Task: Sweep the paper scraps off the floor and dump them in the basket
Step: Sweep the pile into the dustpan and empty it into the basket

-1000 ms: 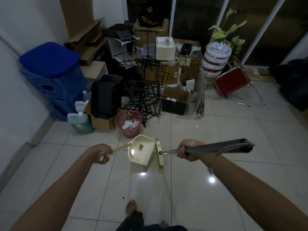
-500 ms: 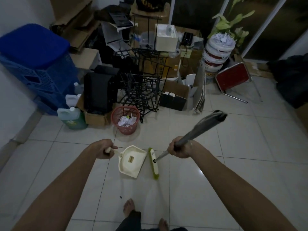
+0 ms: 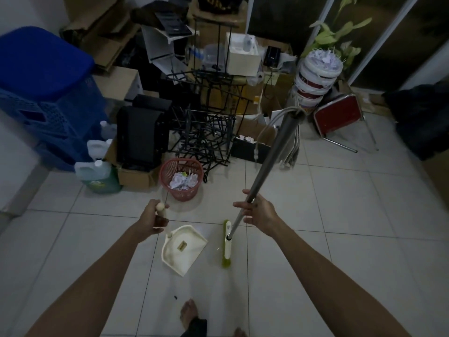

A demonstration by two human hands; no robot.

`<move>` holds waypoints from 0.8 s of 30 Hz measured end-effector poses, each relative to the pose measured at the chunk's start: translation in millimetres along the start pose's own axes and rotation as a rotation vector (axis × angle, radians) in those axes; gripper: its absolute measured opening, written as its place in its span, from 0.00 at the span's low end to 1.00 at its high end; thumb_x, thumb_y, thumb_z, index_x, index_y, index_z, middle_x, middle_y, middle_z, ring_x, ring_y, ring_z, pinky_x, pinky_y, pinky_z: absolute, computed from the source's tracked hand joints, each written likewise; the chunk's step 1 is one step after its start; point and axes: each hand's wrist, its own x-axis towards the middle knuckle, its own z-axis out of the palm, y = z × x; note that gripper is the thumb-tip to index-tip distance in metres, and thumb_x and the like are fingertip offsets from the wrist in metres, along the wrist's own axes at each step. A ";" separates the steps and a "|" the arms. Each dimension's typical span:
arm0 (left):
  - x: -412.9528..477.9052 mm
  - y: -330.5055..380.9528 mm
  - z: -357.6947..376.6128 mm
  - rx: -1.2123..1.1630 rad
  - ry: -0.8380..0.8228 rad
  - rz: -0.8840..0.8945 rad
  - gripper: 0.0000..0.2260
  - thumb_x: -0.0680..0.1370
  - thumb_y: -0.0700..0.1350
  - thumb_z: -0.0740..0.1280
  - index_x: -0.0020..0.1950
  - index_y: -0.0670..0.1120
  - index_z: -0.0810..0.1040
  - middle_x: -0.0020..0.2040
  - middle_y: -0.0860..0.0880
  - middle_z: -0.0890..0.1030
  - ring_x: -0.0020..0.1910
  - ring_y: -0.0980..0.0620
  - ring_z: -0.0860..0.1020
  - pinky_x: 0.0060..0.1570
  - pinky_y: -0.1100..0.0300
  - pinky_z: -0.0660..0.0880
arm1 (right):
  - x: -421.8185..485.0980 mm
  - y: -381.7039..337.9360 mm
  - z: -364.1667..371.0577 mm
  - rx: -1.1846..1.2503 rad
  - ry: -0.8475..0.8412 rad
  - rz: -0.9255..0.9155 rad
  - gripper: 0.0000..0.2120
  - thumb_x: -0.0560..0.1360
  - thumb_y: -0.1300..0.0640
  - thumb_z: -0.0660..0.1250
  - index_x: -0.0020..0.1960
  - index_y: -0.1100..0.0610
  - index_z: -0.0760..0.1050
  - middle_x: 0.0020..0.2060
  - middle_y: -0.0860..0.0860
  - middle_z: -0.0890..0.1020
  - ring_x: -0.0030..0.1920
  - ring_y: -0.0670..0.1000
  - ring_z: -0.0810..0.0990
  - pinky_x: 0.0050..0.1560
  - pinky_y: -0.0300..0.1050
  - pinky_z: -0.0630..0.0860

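Note:
A cream dustpan (image 3: 182, 249) rests flat on the white floor tiles in front of me, empty apart from a small label. My left hand (image 3: 153, 218) grips the top of its upright handle. To its right the green-and-white broom head (image 3: 227, 244) touches the floor. My right hand (image 3: 257, 212) holds the broom's metal pole (image 3: 269, 156) loosely, fingers partly spread around it. The red mesh basket (image 3: 167, 173) stands just beyond the dustpan and holds crumpled white paper scraps (image 3: 182, 183).
Clutter lines the far wall: blue crates (image 3: 46, 103), jugs (image 3: 97, 176), cardboard boxes, black wire racks (image 3: 206, 132), stacked buckets (image 3: 315, 76), a tipped red chair (image 3: 337, 117). My bare foot (image 3: 189, 312) is at the bottom. A small dark speck (image 3: 175, 297) lies on the tiles.
The dustpan and broom head came down from mid-air to the floor. The broom pole swung from nearly level to steeply upright. My right hand's fingers loosened on the pole.

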 end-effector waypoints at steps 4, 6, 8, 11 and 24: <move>4.3 -3.0 -3.7 0.050 -0.022 0.095 0.21 0.78 0.63 0.50 0.53 0.51 0.74 0.41 0.42 0.76 0.40 0.48 0.74 0.41 0.57 0.68 | 6.2 1.2 12.9 -0.292 0.027 -0.102 0.13 0.79 0.65 0.54 0.61 0.55 0.67 0.42 0.58 0.85 0.29 0.50 0.74 0.29 0.42 0.71; 7.8 -6.0 -3.8 0.071 -0.026 0.148 0.21 0.79 0.63 0.49 0.57 0.51 0.72 0.43 0.42 0.75 0.42 0.49 0.73 0.43 0.57 0.69 | 9.3 3.1 18.2 -0.406 0.038 -0.135 0.10 0.81 0.61 0.54 0.61 0.55 0.66 0.40 0.57 0.85 0.29 0.51 0.74 0.28 0.41 0.71; 13.2 -5.7 -3.0 0.093 0.007 0.199 0.21 0.80 0.62 0.48 0.59 0.50 0.71 0.43 0.42 0.74 0.42 0.48 0.72 0.43 0.56 0.69 | 13.6 6.0 23.4 -0.539 0.058 -0.181 0.07 0.82 0.56 0.55 0.59 0.53 0.66 0.38 0.55 0.82 0.28 0.50 0.74 0.27 0.40 0.71; 25.4 -5.1 -6.3 0.136 0.111 0.276 0.22 0.79 0.63 0.50 0.55 0.47 0.73 0.46 0.44 0.74 0.45 0.47 0.72 0.45 0.54 0.69 | 23.6 12.1 29.2 -0.891 0.098 -0.354 0.08 0.81 0.48 0.55 0.56 0.50 0.67 0.36 0.50 0.78 0.33 0.49 0.76 0.34 0.42 0.72; 55.9 -20.0 -5.2 -0.008 0.351 0.586 0.25 0.73 0.63 0.51 0.41 0.45 0.78 0.44 0.45 0.77 0.46 0.47 0.74 0.46 0.55 0.68 | 58.5 36.2 28.7 -1.115 0.391 -0.732 0.30 0.75 0.32 0.44 0.50 0.55 0.70 0.39 0.51 0.72 0.43 0.55 0.73 0.35 0.43 0.66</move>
